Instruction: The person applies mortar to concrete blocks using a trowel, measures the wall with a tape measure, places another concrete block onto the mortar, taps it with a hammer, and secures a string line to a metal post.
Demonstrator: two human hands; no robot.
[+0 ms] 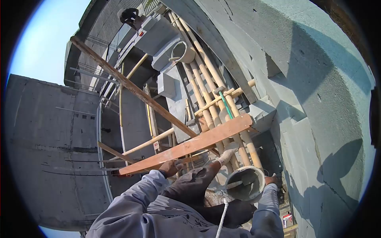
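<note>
My left hand (pixel 170 168) is curled closed at the lower edge of a long reddish-brown wooden board (pixel 186 147) that lies slantwise across the bamboo scaffold. At the right rim of a grey bucket (pixel 260 189), my right hand (pixel 273 181) is closed, its fingers partly hidden behind the wrist and bucket. Inside the bucket is grey mortar with a trowel (pixel 235 184) resting in it. A hammer with a green handle (pixel 226 104) lies on the bamboo poles beyond the board.
Bamboo poles (pixel 206 81) run forward, bearing a second bucket (pixel 185 53). Grey blocks (pixel 166 85) lie left of them. A concrete wall (pixel 317 91) rises close on my right. A slanting timber (pixel 131 85) crosses the left side; another person (pixel 129 16) bends over far ahead. A white rope (pixel 223 218) hangs before me.
</note>
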